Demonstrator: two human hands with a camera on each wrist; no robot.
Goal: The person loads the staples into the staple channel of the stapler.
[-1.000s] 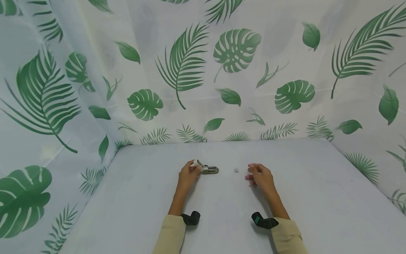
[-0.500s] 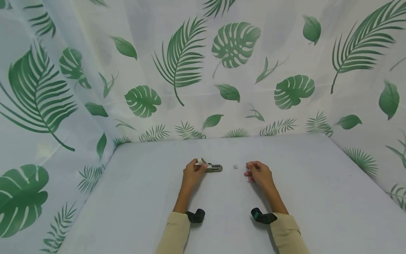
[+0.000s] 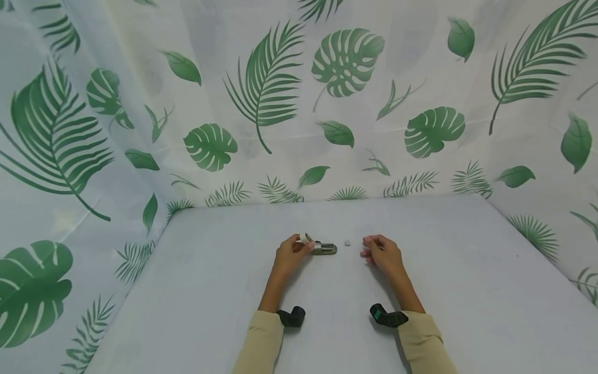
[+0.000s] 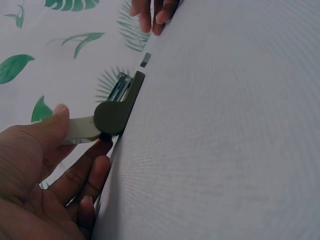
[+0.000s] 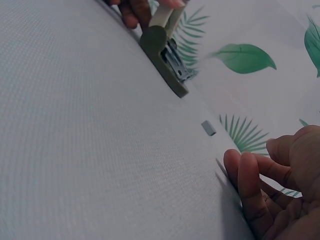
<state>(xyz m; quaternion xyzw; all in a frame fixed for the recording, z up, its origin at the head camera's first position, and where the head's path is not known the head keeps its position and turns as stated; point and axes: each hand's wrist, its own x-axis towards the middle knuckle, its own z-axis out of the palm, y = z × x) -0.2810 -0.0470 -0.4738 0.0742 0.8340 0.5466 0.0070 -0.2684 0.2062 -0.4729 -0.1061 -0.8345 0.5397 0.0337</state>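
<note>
A small stapler [image 3: 324,249] lies on the white table with its pale top cover [image 4: 82,130] swung up and its metal magazine [image 5: 176,61] showing. My left hand [image 3: 290,255] pinches that raised cover between thumb and fingers, at the stapler's left end. Just right of the stapler's front end lies a small grey strip of staples [image 3: 347,243], apart from it. On the strip's other side, my right hand [image 3: 385,254] rests by the table surface, its fingers loosely bent. Nothing shows in the right hand, and it does not touch the strip.
The white table [image 3: 210,291] reaches back to a white curtain [image 3: 289,104] printed with green leaves, which also hangs along both sides. A black wrist camera [image 3: 291,317] sits on the left forearm, another black camera [image 3: 388,316] on the right.
My left hand has slid the open stapler to the right, closer to the staple strip. The strip and my right hand have stayed nearly in place.
</note>
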